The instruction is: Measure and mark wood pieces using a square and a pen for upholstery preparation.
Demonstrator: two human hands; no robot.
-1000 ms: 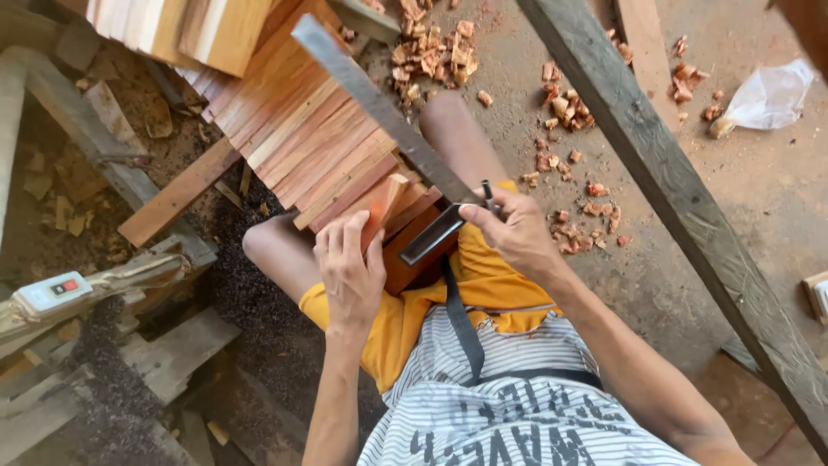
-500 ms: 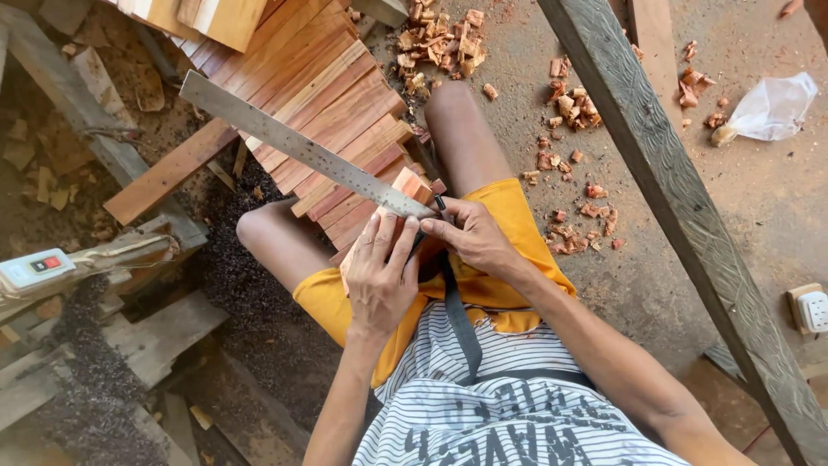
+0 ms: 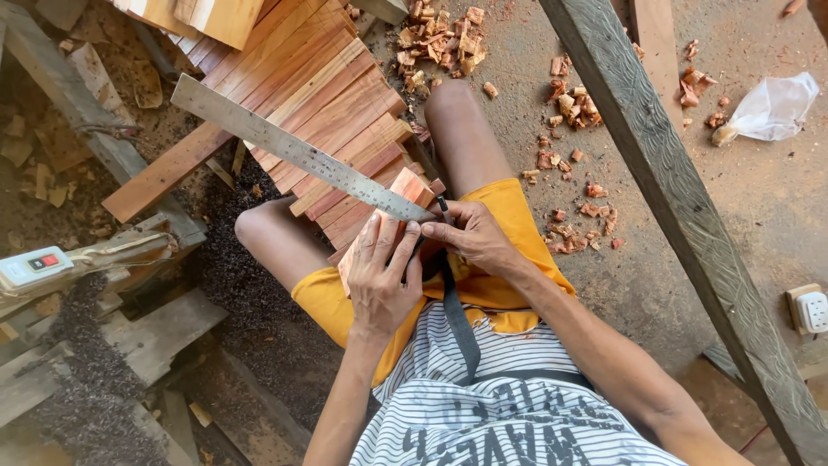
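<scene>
The short reddish wood block (image 3: 392, 216) rests on the seated person's lap, between the thighs, its long axis running from the near left up toward the far right. A metal square's steel blade (image 3: 297, 154) lies across the block's far end, crossing that axis and reaching away to the upper left over the stack of wood strips (image 3: 323, 103). The left hand (image 3: 381, 278) lies flat on the block, fingers spread and pressing down, not wrapped around it. The right hand (image 3: 474, 237) is pinched closed on a dark pencil (image 3: 443, 207), tip at the blade's edge on the block's right side; this hand is nearer the marking point. Wood chips (image 3: 573, 164) litter the floor to the right.
</scene>
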